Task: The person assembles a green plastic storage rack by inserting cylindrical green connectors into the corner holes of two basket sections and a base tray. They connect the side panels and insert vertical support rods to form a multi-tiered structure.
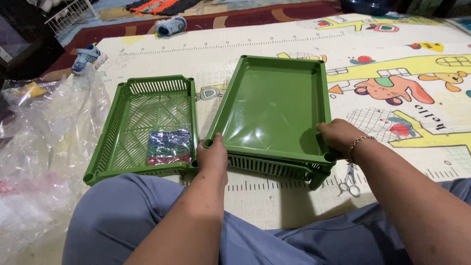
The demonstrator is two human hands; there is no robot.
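Observation:
A solid green plastic tray [274,105] lies stacked on top of a slatted green tray [267,167] in front of me on the play mat. My left hand [212,156] grips the top tray's near left corner. My right hand [338,137], with a bracelet on the wrist, holds its near right corner, fingers over the rim. To the left lies a separate slatted green basket tray [125,122] with a small clear packet of coloured parts [168,146] inside it.
Small scissors [349,184] lie on the mat below my right wrist. Crumpled clear plastic wrap [44,142] spreads at the left. Two small shoes [88,56] [171,25] lie at the mat's far edge. My knees in blue trousers [127,216] fill the foreground.

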